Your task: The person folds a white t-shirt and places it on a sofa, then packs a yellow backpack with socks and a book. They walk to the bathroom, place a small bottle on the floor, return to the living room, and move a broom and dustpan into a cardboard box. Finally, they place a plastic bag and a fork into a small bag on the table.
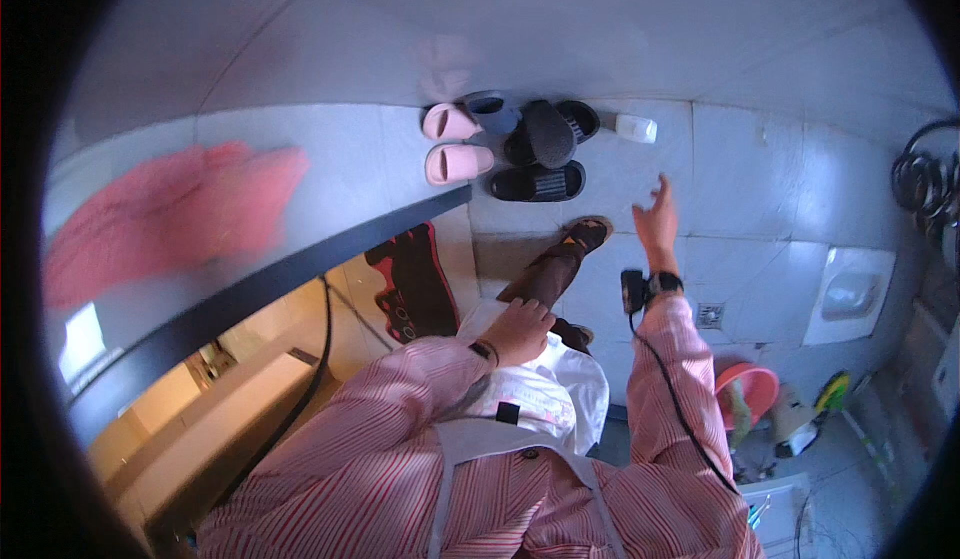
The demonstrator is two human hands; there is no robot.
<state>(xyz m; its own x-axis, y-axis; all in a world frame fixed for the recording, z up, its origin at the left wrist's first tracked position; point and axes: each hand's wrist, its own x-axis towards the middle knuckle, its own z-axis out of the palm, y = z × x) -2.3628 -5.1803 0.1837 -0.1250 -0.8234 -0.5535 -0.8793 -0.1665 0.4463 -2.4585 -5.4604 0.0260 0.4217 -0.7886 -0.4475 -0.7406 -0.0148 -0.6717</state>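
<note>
My right hand point(658, 225) reaches out over the tiled floor with its fingers apart and nothing in them. A dark watch point(664, 283) circles that wrist, and a small black device point(634, 291) on a cable hangs beside it. Beyond the fingers, by the wall, lies a white plastic container point(637, 128). My left hand point(521, 334) is bent in front of my body against a white apron point(585, 379); whether its fingers grip the cloth cannot be seen. Several slippers lie at the wall, among them a pink one point(457, 163) and a black one point(538, 182).
A blurred pink cloth point(187, 214) is at the left, above a dark door frame edge point(285, 274). A black-and-red mat point(412, 285) lies past it. On the right are a floor drain point(710, 316), a white floor basin point(851, 295), a pink tub point(757, 390) and coiled black tubing point(926, 180).
</note>
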